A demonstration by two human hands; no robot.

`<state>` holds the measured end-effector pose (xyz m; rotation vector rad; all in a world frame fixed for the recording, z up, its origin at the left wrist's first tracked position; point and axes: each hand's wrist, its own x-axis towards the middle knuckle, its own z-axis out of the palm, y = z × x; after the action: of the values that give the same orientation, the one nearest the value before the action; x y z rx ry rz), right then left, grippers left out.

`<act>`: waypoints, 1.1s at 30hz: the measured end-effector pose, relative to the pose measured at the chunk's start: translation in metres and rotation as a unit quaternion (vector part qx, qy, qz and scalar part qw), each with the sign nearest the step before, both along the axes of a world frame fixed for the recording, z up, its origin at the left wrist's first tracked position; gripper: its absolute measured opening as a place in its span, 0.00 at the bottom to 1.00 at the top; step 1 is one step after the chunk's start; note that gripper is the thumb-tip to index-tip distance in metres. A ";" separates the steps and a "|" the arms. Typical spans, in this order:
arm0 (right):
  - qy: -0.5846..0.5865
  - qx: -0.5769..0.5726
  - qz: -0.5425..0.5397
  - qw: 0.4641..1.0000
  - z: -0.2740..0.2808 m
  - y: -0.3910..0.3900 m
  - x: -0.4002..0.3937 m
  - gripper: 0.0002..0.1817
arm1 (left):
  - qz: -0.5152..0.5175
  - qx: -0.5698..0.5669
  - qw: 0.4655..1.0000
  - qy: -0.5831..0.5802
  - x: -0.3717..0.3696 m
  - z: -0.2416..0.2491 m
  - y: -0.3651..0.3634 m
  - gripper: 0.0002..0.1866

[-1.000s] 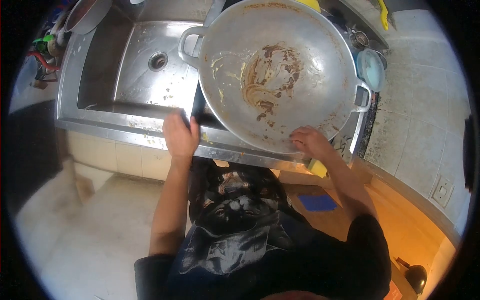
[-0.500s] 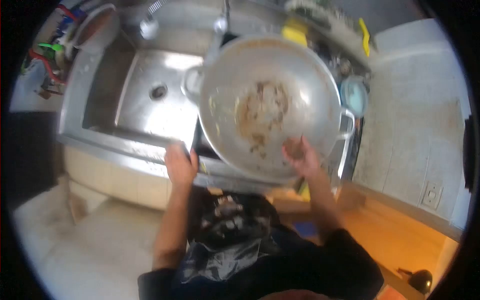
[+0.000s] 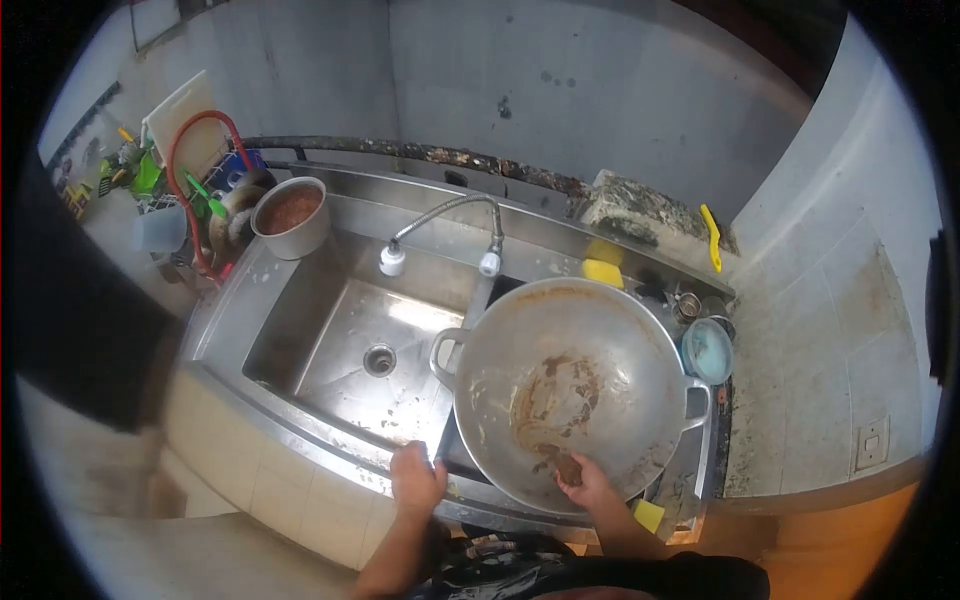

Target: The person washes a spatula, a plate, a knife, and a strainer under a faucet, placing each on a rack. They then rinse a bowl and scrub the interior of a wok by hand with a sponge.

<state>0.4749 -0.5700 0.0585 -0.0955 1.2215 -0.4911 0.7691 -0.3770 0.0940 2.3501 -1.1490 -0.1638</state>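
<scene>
A wide metal wok (image 3: 640, 370) with two loop handles stands at the right of the sink, brown residue smeared over its inside bottom. Inside its near wall, my right hand (image 3: 592, 486) is closed around a brown scrubbing pad (image 3: 569, 468), pressed close to the residue. My left hand (image 3: 417, 484) rests on the front rim of the steel sink (image 3: 330, 445), left of the wok. Its thumb is apart from the fingers, and I see nothing held in it; the fingertips are partly hidden.
A flexible faucet (image 3: 450, 205) arches over the basin. On the left rim sits a pot (image 3: 300, 237) with reddish-brown contents, beside a rack of utensils. A yellow sponge (image 3: 602, 273), a blue tub (image 3: 708, 352) and another yellow sponge (image 3: 648, 516) lie around the wok.
The head view has tilted up, bringing the back wall and whole faucet into sight. My right hand with the pad has shifted slightly toward the residue. My left hand stays at the sink rim.
</scene>
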 end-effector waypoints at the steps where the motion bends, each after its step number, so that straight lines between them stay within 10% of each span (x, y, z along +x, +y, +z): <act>1: 0.015 0.006 -0.022 1.000 -0.003 0.001 0.000 0.17 | -0.002 0.010 1.000 0.011 -0.002 0.000 0.003 0.19; 5: 0.060 0.041 -0.055 0.996 0.018 -0.027 0.027 0.17 | -0.003 -0.020 0.999 -0.027 0.002 -0.011 0.004 0.18; 7: -0.037 -0.044 -0.100 0.993 0.066 -0.083 0.071 0.21 | -0.013 -0.037 0.999 -0.034 -0.001 -0.007 0.003 0.17; 8: -0.263 -0.158 -0.082 0.948 0.076 -0.143 0.095 0.30 | -0.011 -0.046 0.998 -0.038 0.000 -0.006 0.002 0.17; 11: -0.269 -0.407 -0.104 0.866 0.325 -0.207 0.164 0.56 | -0.021 -0.048 0.998 -0.043 -0.007 -0.007 0.004 0.16; 13: -0.291 -0.464 -0.098 0.831 0.359 -0.233 0.172 0.58 | -0.018 -0.044 0.997 -0.053 -0.004 -0.006 0.005 0.16; 17: 0.030 -0.575 0.098 0.812 0.272 -0.240 0.159 0.40 | -0.014 -0.035 0.998 -0.040 -0.005 -0.007 0.008 0.17; 19: 0.270 -0.631 0.191 0.702 0.197 -0.216 0.135 0.29 | -0.011 -0.003 1.000 -0.014 -0.006 -0.001 0.005 0.19; 22: 0.406 -0.488 0.389 0.667 0.089 -0.190 0.095 0.30 | -0.018 -0.007 0.998 -0.057 -0.004 -0.016 0.004 0.20; 24: 0.486 -0.536 0.515 0.460 0.011 -0.162 0.056 0.34 | -0.018 0.001 0.999 -0.030 -0.002 -0.018 0.003 0.20; 29: 0.538 -0.397 0.509 0.542 -0.060 -0.104 0.008 0.42 | -0.018 -0.013 0.999 -0.049 -0.004 -0.020 -0.001 0.21; 33: 0.511 -0.494 0.499 0.495 -0.071 -0.095 0.017 0.42 | -0.023 -0.013 0.998 -0.064 -0.003 -0.014 -0.006 0.22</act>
<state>0.4921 -0.6654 -0.0127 -2.2789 1.5432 0.0672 0.7665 -0.3833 0.0798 2.3408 -1.2573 -0.0146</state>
